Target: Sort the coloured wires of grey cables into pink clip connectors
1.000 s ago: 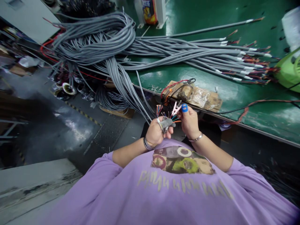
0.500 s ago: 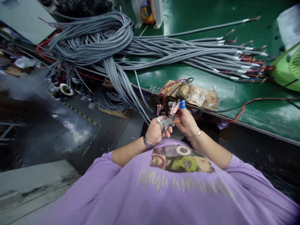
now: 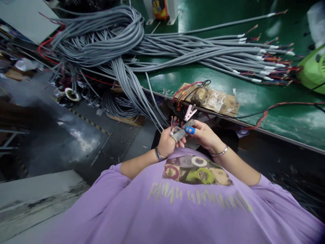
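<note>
My left hand (image 3: 167,142) is closed around a grey cylindrical connector (image 3: 179,135), held just above my lap. Thin coloured wires with bare copper ends (image 3: 173,122) stick up beside that hand, a white band near their base. From the other side my right hand (image 3: 207,136) pinches the connector's far end, its thumb wearing a blue finger cover (image 3: 190,130). Just above the right fingers stands a pink clip (image 3: 190,112), close to the bench edge; whether it touches them I cannot tell. The fingers hide the connector's underside.
A large coil of grey cables (image 3: 101,37) lies on the green bench (image 3: 162,79), their stripped ends fanned toward a lime-green fan-like object (image 3: 313,69). A taped cardboard piece (image 3: 213,100) with red and black leads sits at the bench edge. More cable (image 3: 119,106) hangs below.
My right hand has left the pink clip and come down onto the connector, its blue-covered thumb now pressing there. The left hand keeps its hold in nearly the same place.
</note>
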The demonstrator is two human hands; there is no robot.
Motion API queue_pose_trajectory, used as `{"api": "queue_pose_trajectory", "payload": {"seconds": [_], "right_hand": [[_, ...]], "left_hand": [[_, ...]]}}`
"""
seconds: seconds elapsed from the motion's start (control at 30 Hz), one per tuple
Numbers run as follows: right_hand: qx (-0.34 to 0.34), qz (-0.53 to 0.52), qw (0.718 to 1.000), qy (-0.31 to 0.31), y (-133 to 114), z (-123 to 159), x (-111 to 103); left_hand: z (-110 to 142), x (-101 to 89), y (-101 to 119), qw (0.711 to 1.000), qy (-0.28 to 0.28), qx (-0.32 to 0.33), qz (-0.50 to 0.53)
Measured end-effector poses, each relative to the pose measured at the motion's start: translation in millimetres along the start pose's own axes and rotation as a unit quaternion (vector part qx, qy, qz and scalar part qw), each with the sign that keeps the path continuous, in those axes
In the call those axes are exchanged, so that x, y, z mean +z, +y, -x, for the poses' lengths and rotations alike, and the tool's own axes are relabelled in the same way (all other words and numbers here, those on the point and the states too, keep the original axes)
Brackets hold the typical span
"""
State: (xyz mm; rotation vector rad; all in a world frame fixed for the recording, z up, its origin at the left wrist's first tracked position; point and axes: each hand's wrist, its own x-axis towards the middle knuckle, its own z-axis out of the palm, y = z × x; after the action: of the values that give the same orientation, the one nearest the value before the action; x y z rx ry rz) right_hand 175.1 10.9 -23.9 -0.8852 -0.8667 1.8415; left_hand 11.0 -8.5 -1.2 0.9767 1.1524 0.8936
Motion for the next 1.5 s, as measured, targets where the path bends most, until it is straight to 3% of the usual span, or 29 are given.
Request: {"api": "queue_pose_trajectory", "payload": {"seconds": [0.2, 0.4, 0.63, 0.8, 1.0, 1.1, 1.2, 1.37, 1.5], "right_hand": [[-0.032, 0.025, 0.999, 0.034, 2.8, 1.2, 7.0], [-0.030, -0.013, 0.994, 0.108, 1.7, 0.5, 12.1], [0.019, -0.017, 0.998, 0.057, -2.1, 0.3, 16.4], [-0.013, -0.001, 0.995, 0.094, 2.7, 1.3, 20.5], [-0.004, -0.125, 0.982, 0.141, 2.0, -11.9, 6.3], [0.017, -0.114, 0.987, 0.113, 0.3, -23.8, -0.4], [-0.029, -0.053, 0.994, 0.088, 2.8, -32.3, -0.3], [-0.137, 0.042, 0.975, 0.171, 13.4, -37.7, 5.3], [-0.109, -0.007, 0.983, 0.150, 13.3, -40.4, 11.1]], "left_hand": [[0.3, -2.4, 0.0, 0.995, -0.069, -0.030, -0.059], [0.0, -3.1, -4.1, 1.000, -0.017, -0.013, -0.001], [-1.6, -1.4, -3.7, 1.000, -0.016, -0.016, 0.015], [0.1, 0.7, -1.2, 0.999, 0.007, -0.023, 0.031], [2.0, 1.1, 5.3, 0.996, -0.005, -0.022, 0.090], [-0.5, 4.4, 9.3, 0.993, -0.015, -0.031, 0.109], [-4.3, 9.1, 12.5, 0.992, -0.022, -0.039, 0.119], [-9.2, 12.8, 12.9, 0.992, -0.023, -0.044, 0.113], [-11.8, 12.2, 9.9, 0.993, -0.020, -0.040, 0.107]]}}
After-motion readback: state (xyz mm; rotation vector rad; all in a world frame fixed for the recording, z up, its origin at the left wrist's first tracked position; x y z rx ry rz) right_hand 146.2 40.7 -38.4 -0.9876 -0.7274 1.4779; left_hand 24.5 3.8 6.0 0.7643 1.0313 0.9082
